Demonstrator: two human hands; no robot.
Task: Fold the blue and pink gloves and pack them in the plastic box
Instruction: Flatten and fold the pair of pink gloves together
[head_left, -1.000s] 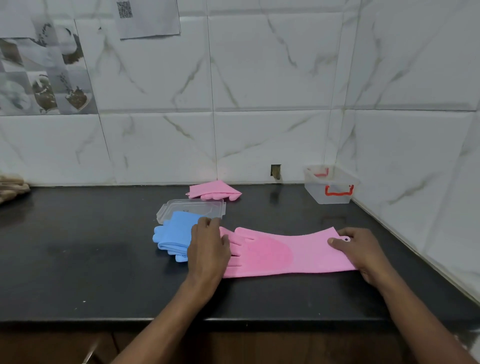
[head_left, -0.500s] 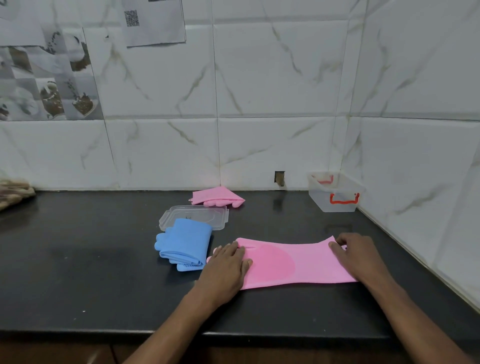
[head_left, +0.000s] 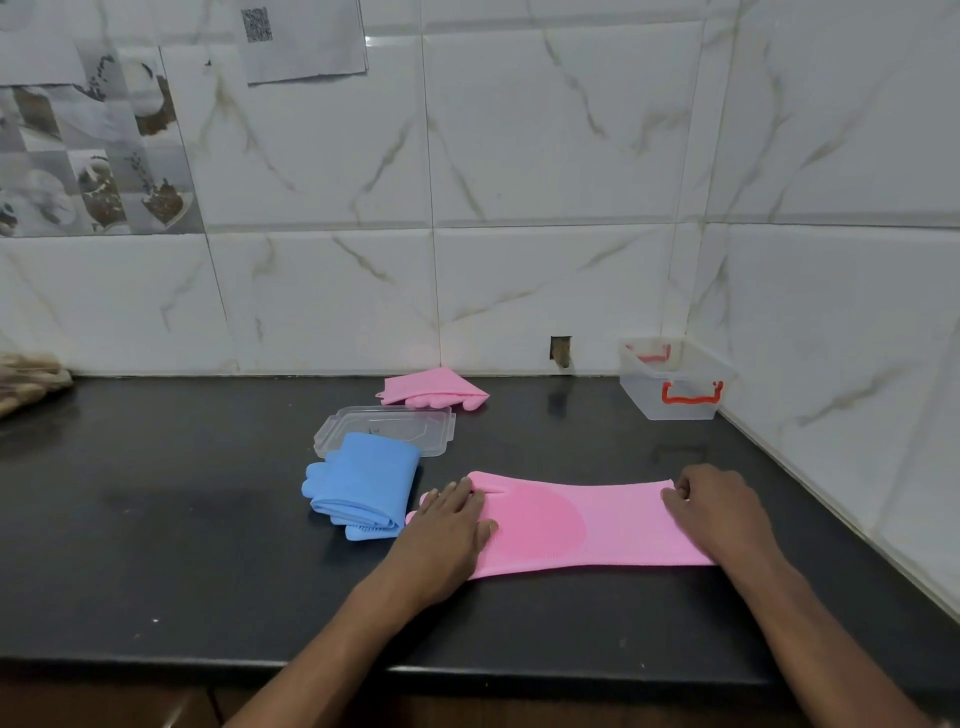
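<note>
A pink glove (head_left: 587, 525) lies stretched out flat on the black counter (head_left: 182, 545), fingers pointing left. My left hand (head_left: 447, 535) rests flat on its finger end, fingers straight. My right hand (head_left: 719, 514) lies on the cuff end with fingers curled at the far corner of the cuff. Folded blue gloves (head_left: 363, 486) sit just left of the pink glove. A second pink glove (head_left: 434, 394), folded, lies by the back wall. The clear plastic box (head_left: 675, 376) with red handles stands in the back right corner.
The box's clear lid (head_left: 387, 428) lies flat behind the blue gloves. A brownish object (head_left: 28, 382) sits at the far left edge. Tiled walls close the counter at the back and right. The counter's front edge runs below my forearms.
My left hand slid right, off the blue gloves, onto the pink glove's fingers. My right hand moved further onto the cuff.
</note>
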